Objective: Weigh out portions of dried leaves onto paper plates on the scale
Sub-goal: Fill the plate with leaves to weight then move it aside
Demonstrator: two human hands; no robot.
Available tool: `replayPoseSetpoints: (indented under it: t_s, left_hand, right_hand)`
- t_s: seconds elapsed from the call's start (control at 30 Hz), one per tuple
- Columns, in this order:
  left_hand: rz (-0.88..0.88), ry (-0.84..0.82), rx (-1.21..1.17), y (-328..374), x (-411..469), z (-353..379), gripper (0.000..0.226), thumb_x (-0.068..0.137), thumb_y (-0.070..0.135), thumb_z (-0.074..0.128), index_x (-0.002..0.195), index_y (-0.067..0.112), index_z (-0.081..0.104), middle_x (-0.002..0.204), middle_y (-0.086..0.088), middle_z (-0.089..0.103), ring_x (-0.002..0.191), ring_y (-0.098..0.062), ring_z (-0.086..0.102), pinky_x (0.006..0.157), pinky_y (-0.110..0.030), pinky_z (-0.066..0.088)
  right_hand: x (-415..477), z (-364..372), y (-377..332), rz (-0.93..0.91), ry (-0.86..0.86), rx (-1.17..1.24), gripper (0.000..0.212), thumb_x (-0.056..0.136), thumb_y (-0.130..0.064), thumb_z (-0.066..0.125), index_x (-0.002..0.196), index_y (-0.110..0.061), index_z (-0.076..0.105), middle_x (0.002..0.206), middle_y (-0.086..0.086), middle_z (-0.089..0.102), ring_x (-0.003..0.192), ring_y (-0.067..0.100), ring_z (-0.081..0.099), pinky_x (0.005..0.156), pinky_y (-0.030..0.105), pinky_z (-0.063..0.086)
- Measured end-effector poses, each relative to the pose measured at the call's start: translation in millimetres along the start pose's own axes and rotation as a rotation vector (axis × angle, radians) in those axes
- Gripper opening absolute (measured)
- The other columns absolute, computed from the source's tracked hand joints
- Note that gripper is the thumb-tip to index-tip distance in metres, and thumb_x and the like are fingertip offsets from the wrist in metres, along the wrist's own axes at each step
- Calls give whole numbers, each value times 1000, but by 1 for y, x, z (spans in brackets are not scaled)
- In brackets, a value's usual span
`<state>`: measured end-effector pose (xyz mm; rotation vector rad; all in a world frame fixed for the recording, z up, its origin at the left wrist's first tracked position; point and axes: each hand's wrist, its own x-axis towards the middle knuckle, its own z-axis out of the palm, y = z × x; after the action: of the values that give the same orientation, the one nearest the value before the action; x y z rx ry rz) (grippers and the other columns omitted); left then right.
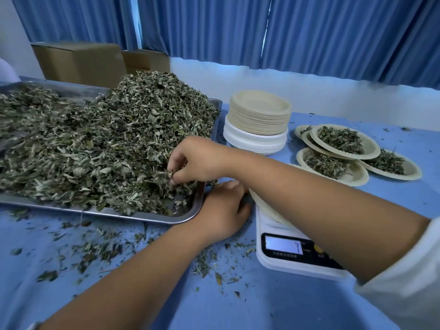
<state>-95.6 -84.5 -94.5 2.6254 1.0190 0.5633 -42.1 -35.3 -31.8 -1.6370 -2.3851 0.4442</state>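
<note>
- A tuft of dried leaves is pinched between the curled fingers and thumb of the right hand, at the near edge of the large heap.
- The right forearm is stretched across from the right, over the left hand and the scale.
- The heap is piled in a shallow metal tray, spread away to the left of both hands; its near right corner lies just beside the left hand.
- The left hand is laid back-up on the blue tablecloth between the tray corner and the scale, fingers reaching toward a beige paper plate on the scale platform. The fingertips are hidden under the right forearm, so it cannot be told whether the plate's rim is gripped or only touched.
- The scale's lit display is seen below the right forearm; its reading is too blurred to be read.
- A stack of paper plates, beige over white, is set beyond the right hand.
- Several filled plates, overlapping and each heaped with leaves, are grouped further right of the stack.
- Loose leaf crumbs are scattered on the cloth around the left forearm.
- A white sleeve is seen on the right arm.
- Cardboard boxes and blue curtains are seen beyond the tray.
</note>
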Motion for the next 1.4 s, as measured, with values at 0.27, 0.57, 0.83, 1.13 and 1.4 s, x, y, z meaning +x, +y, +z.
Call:
replayPoseSetpoints:
  t_s: [0.27, 0.57, 0.83, 1.13, 1.4]
  left_hand:
    - [43, -15, -18, -3, 4, 8, 35, 99, 20, 42, 129, 5, 50, 130, -11, 51, 119, -22, 44, 85, -19, 24]
    - [60, 11, -6, -14, 12, 23, 31, 95, 24, 49, 118, 4, 58, 116, -10, 59, 107, -22, 51, 84, -21, 31]
    - [81, 7, -16, -16, 16, 26, 31, 95, 26, 50, 121, 10, 56, 116, -6, 58, 107, -21, 51, 92, -30, 39]
    - [93, 4, -52, -19, 18, 28, 28, 95, 27, 51, 117, 12, 56, 109, -2, 56, 100, -17, 50, 85, -28, 40]
    - [71, -28, -60, -18, 18, 28, 27, 96, 28, 50, 119, 17, 56, 108, 0, 56, 99, -16, 50, 88, -34, 43]
  right_hand:
    - [-22, -30, 15, 94, 215, 468, 11, 80, -28, 78, 83, -18, 76, 53, -28, 58, 54, -15, 52, 50, 1, 35]
    - [-19, -23, 18, 196, 309, 845, 23, 80, -9, 77, 100, -5, 66, 79, -1, 62, 56, 5, 60, 60, 17, 56]
    - [-40, -36, 28, 139, 359, 981, 8, 80, -3, 75, 77, -9, 72, 68, -5, 67, 62, 8, 63, 67, 18, 56]
    - [-132, -72, 81, 275, 281, 706, 4, 74, -11, 79, 75, -10, 75, 69, -1, 69, 65, 6, 65, 61, 10, 50]
    - [-161, -83, 96, 473, 168, 380, 15, 71, -18, 84, 79, -14, 72, 63, -9, 70, 60, 6, 69, 50, 6, 44]
